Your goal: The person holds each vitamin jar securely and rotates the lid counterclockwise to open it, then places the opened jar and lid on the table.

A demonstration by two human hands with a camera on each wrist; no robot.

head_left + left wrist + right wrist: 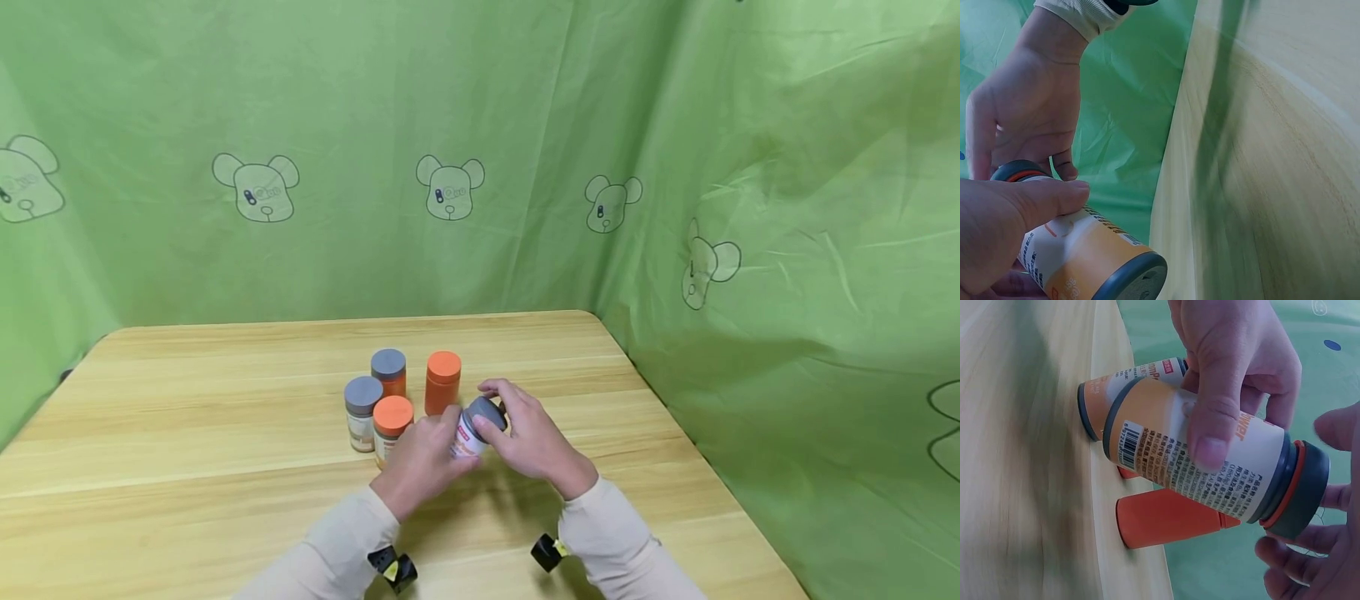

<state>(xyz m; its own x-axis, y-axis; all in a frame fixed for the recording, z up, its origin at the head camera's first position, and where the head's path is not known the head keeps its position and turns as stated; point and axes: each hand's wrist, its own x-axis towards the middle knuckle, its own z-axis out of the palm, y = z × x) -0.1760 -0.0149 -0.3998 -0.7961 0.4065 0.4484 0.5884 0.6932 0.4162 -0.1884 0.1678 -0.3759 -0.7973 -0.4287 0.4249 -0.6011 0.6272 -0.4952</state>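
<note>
A white and orange supplement jar (pixel 1204 450) with printed text and a barcode is tilted over the table in front of the person. The left hand (pixel 420 458) grips its body, thumb laid across the label in the right wrist view. Around the dark grey lid (pixel 1304 487) curve the fingers of the right hand (pixel 536 442), its thumb close by the lid's edge. A thin orange-red ring shows under that lid. Just left of the hands stands a jar with an orange lid (pixel 393 414), partly covered by the left hand.
Behind the hands an orange jar (pixel 443 383) stands upright. Farther left are a white jar with a grey lid (pixel 363 412) and an orange jar with a grey lid (pixel 388 367). The wooden table (pixel 187 400) meets green curtains (pixel 337 267) at its back and right.
</note>
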